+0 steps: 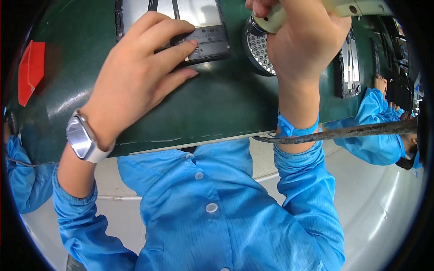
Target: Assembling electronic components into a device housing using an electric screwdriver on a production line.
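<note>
My left hand (138, 74), with a silver watch on its wrist, lies over a black-framed device housing (210, 43) at the top middle. Its fingers are stretched and apart, and the fingertips rest on the housing's lower part. Bright silver panels show in the housing, whose far end is cut off by the picture's edge. Beside it, my right hand (307, 47) is wrapped round a cream heat gun (278, 20). The gun's round, perforated metal nozzle (259, 49) is just right of the housing, low over the table; whether it touches the surface I cannot tell.
A red folded piece (31, 72) lies on the green tabletop (199, 108) at far left. Another device housing (349, 67) sits at the right. A thick dark cord (343, 134) crosses my right forearm. Co-workers in blue sleeves (373, 128) are at both sides.
</note>
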`<state>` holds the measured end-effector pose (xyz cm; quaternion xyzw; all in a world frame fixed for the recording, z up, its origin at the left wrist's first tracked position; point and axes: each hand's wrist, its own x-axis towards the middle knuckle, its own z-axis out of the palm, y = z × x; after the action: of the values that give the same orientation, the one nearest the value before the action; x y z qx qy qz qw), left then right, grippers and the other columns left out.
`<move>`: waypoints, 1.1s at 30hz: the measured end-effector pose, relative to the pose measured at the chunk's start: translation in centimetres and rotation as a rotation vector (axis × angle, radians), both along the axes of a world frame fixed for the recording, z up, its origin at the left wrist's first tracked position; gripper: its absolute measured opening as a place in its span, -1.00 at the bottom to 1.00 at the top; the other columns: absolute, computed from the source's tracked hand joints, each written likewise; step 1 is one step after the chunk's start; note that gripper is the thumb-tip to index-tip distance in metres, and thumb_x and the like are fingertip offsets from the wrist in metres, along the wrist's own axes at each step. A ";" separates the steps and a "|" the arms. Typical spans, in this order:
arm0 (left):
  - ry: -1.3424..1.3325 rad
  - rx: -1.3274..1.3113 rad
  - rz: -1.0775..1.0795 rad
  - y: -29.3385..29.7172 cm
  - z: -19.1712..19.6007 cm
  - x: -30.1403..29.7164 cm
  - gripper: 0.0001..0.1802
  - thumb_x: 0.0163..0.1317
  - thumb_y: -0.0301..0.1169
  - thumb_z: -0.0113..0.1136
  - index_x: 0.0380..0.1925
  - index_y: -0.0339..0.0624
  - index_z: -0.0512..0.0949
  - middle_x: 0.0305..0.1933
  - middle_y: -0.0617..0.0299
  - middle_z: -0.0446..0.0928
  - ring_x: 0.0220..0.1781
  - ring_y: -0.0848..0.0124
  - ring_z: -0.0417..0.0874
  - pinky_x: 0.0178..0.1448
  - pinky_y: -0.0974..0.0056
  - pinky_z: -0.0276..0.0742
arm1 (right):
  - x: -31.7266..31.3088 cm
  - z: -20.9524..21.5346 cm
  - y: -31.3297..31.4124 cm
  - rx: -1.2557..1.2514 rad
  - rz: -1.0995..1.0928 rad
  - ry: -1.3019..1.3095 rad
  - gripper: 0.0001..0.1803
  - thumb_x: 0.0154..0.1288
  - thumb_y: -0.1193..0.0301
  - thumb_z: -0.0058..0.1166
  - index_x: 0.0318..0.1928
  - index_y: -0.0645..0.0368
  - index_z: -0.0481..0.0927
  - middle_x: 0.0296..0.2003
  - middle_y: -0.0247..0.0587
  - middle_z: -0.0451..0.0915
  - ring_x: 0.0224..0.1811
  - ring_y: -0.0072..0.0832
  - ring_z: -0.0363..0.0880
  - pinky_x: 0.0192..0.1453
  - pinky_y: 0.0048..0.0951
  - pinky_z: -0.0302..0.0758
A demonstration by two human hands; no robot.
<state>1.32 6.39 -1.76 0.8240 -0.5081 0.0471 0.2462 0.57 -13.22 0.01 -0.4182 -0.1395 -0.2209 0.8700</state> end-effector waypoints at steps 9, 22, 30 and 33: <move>-0.144 -0.121 0.084 -1.8 -2.0 -1.0 -0.64 -0.09 -0.57 0.39 -0.20 -0.34 0.62 -0.04 0.06 0.58 -0.01 0.09 0.59 -0.08 0.14 0.62 | -0.8 -0.4 -1.8 -0.551 -0.354 0.118 -0.87 0.13 0.72 0.12 -0.28 0.38 0.61 -0.48 -0.13 0.63 -0.61 -0.54 0.51 -0.54 -0.53 0.47; -0.163 -0.021 0.216 -3.5 -2.1 -2.6 -0.72 0.12 -0.54 0.24 -0.11 -0.25 0.61 0.06 0.07 0.55 0.07 0.07 0.54 0.06 0.02 0.51 | -1.8 0.5 -1.9 -0.409 -0.221 0.322 -0.57 0.11 0.68 0.23 0.01 0.25 0.46 -0.09 -0.24 0.60 -0.21 -0.67 0.56 -0.14 -0.57 0.54; -0.151 -0.024 0.204 -3.2 -2.3 -2.8 -0.67 0.12 -0.56 0.23 -0.07 -0.31 0.59 0.14 0.01 0.54 0.12 -0.02 0.52 0.16 -0.01 0.47 | -0.6 -0.8 -2.5 -0.545 -0.269 0.225 -0.70 0.11 0.62 0.22 -0.09 0.25 0.58 -0.27 -0.34 0.62 -0.24 -0.69 0.55 -0.18 -0.57 0.50; -0.180 -0.040 0.196 -3.4 -2.4 -3.1 -0.67 0.11 -0.57 0.23 -0.06 -0.31 0.59 0.13 0.00 0.54 0.13 -0.02 0.51 0.16 -0.01 0.47 | -0.9 -0.3 -3.1 -0.539 -0.205 0.202 -0.72 0.06 0.58 0.22 -0.15 0.25 0.61 -0.36 -0.34 0.60 -0.25 -0.68 0.55 -0.19 -0.53 0.49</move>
<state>-1.82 2.95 -4.14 0.8570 -0.4443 0.1548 0.2101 -0.29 -16.29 -0.28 -0.6655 -0.0630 -0.2201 0.7104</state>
